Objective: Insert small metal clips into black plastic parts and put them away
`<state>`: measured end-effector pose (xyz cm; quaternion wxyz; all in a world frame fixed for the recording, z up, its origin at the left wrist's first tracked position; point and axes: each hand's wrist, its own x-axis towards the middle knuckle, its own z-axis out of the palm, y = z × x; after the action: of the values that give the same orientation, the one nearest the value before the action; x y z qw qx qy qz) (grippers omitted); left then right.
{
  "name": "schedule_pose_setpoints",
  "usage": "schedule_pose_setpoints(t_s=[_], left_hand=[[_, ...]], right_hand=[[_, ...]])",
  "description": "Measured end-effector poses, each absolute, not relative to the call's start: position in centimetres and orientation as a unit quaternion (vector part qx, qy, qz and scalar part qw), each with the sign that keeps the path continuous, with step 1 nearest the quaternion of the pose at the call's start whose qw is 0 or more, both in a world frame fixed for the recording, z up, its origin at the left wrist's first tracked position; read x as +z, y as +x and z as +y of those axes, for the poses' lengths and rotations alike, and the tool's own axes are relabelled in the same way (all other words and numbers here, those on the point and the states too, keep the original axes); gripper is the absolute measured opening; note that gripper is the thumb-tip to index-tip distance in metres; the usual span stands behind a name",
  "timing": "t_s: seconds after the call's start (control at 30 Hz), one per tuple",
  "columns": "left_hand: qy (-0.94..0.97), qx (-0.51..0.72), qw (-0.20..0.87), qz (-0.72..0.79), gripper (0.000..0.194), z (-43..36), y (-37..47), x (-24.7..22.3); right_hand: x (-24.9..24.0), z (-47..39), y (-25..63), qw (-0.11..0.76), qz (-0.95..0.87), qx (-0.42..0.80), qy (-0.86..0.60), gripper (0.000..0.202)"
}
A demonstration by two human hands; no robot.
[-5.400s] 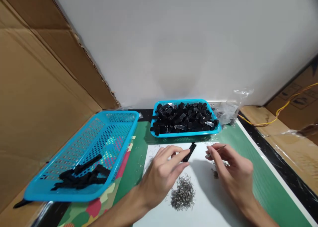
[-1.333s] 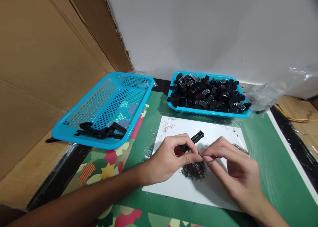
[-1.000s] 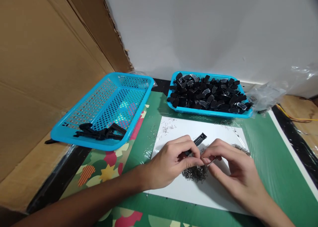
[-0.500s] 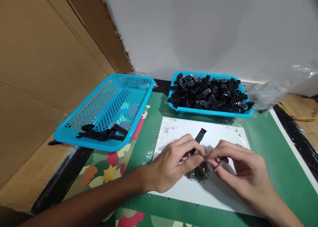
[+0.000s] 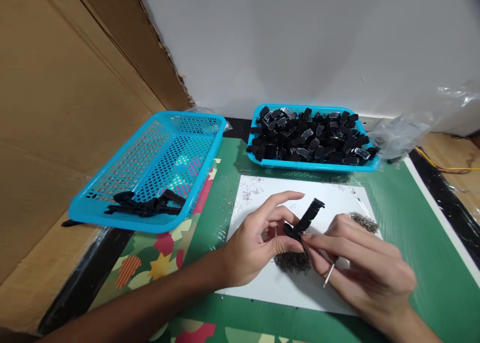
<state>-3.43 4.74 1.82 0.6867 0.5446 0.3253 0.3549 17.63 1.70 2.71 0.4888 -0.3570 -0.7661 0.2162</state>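
My left hand (image 5: 258, 238) grips a black plastic part (image 5: 310, 216) with a long narrow arm, tilted up to the right; its index finger is lifted off. Close against the part's lower end, my right hand (image 5: 360, 258) pinches with thumb and index finger; whether something small sits in that pinch is hidden. A thin pale metal rod (image 5: 329, 275) sticks out below the right hand's fingers. Under the hands lies a heap of small wire springs (image 5: 292, 263) on a white sheet (image 5: 258, 288). A second heap of small wire pieces (image 5: 363, 222) shows beyond the right hand.
A blue basket (image 5: 204, 183) at left holds a few black parts (image 5: 146, 205). Another blue basket (image 5: 315, 166), at the back, is heaped with black parts (image 5: 305, 138). Plastic bags (image 5: 401, 133) lie at right. Cardboard (image 5: 75, 83) stands left, a wall (image 5: 285, 43) behind.
The black part has turned and now stands more in view between my hands. My left index finger has lifted away, and the right hand has rotated, with the rod pointing lower.
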Motion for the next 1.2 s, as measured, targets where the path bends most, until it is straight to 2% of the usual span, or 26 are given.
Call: schedule_pose_setpoints(t_s=[0.23, 0.7, 0.97, 1.2], left_hand=[[0.546, 0.354, 0.686, 0.325, 0.053, 4.92, -3.61, 1.68], [0.550, 0.342, 0.684, 0.335, 0.052, 4.82, -3.62, 1.69], [0.498, 0.338, 0.732, 0.319, 0.049, 4.99, -3.57, 1.56], [0.459, 0.320, 0.762, 0.325, 0.053, 5.22, -3.46, 1.25]], right_hand=[[2.72, 1.75, 17.87, 0.473, -0.777, 0.212, -0.357, 0.032], [2.68, 2.12, 17.60, 0.492, -0.772, 0.223, -0.336, 0.038], [2.30, 2.11, 17.46, 0.502, -0.763, 0.240, -0.331, 0.044], [2.27, 2.09, 17.47, 0.488, -0.760, 0.254, -0.345, 0.037]])
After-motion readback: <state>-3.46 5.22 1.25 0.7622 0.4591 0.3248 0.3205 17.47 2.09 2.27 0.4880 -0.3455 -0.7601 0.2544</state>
